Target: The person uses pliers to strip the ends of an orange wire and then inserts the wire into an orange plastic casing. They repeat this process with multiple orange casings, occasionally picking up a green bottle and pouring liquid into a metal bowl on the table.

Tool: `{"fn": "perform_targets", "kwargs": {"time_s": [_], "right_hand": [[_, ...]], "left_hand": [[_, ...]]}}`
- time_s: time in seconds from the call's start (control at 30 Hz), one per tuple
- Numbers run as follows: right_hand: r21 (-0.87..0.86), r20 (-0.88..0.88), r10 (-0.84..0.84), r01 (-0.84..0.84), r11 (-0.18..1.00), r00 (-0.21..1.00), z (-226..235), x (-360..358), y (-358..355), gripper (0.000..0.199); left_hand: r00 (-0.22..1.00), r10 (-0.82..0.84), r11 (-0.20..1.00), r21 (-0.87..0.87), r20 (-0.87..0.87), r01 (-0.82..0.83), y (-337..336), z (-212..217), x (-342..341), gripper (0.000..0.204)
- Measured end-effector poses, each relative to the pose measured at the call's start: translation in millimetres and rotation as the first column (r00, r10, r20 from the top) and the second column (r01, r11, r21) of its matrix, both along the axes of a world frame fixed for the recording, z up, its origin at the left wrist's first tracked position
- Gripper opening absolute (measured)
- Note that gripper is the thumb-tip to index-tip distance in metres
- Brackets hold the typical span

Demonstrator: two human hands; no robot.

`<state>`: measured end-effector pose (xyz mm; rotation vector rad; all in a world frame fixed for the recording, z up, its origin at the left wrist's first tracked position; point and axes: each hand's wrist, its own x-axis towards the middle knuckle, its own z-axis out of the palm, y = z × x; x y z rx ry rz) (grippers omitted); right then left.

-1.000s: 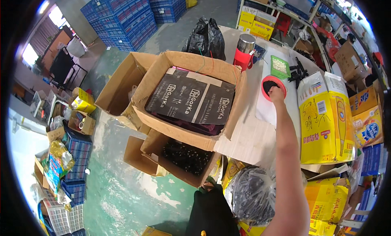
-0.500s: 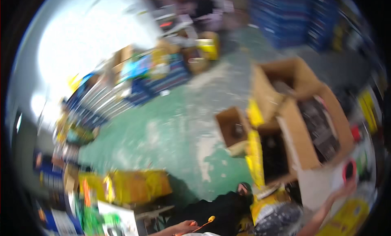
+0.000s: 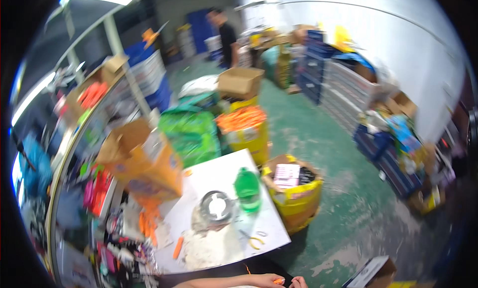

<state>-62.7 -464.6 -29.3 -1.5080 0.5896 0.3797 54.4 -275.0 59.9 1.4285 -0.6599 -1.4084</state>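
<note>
At the lower edge my left hand (image 3: pixel 269 280) is closed on a small orange piece (image 3: pixel 279 281); a thin orange strand (image 3: pixel 247 269) sticks up beside the forearm. My right hand (image 3: pixel 298 282) is close beside it, fingers curled; what they hold, if anything, is hidden. Just beyond stands a white table (image 3: pixel 234 168). On it are a round metal dish (image 3: pixel 217 206), a green plastic bottle (image 3: pixel 247 188), yellow-handled pliers (image 3: pixel 256 242) and an orange stick-shaped piece (image 3: pixel 178 248).
An orange carton (image 3: pixel 144 163) and cluttered shelving (image 3: pixel 107 193) are at left. Yellow-wrapped containers (image 3: pixel 298 208) and a green sack (image 3: pixel 191 134) surround the table's far side. Blue crates (image 3: pixel 311 69) line the right wall. A person (image 3: pixel 226 37) in black stands far off.
My view has swung left, bringing the white table in front and taking the open boxes at right out of sight. My right hand has come from far right to beside the left.
</note>
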Motion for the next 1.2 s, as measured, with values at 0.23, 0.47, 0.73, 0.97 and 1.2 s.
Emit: {"fn": "perform_targets", "kwargs": {"time_s": [0.23, 0.47, 0.73, 0.97, 1.2], "right_hand": [[-0.109, -0.49, 0.449, -0.564, 0.818, 0.747, 3.7, 48.3, -22.2, 0.038], [-0.267, -0.434, 0.448, -0.586, 0.765, 0.782, -158.8, 26.2, -60.2, 0.023], [-0.518, 0.298, 0.517, -0.319, 0.793, 0.802, -222.6, 31.8, 102.6, 0.027], [-0.715, 0.235, 0.547, -0.238, 0.657, 0.803, -183.7, 4.6, 149.3, 0.022], [-0.862, 0.27, 0.61, -0.096, 0.498, 0.745, -139.4, 1.6, 174.4, 0.017]], "left_hand": [[0.881, 0.442, 0.835, 0.437, -0.168, -0.335, 162.8, -52.1, -22.4, 0.049], [0.705, 0.707, 0.523, 0.714, -0.06, -0.464, 272.3, -93.6, -134.0, 0.047], [0.507, 0.854, 0.336, 0.621, 0.116, -0.708, 306.1, -197.1, -265.2, 0.041], [0.204, 0.976, 0.22, 0.356, -0.082, -0.908, 292.4, -219.4, -262.6, 0.023], [0.501, 0.865, 0.474, 0.284, 0.023, -0.833, 319.1, -213.3, -278.7, 0.023]]}}
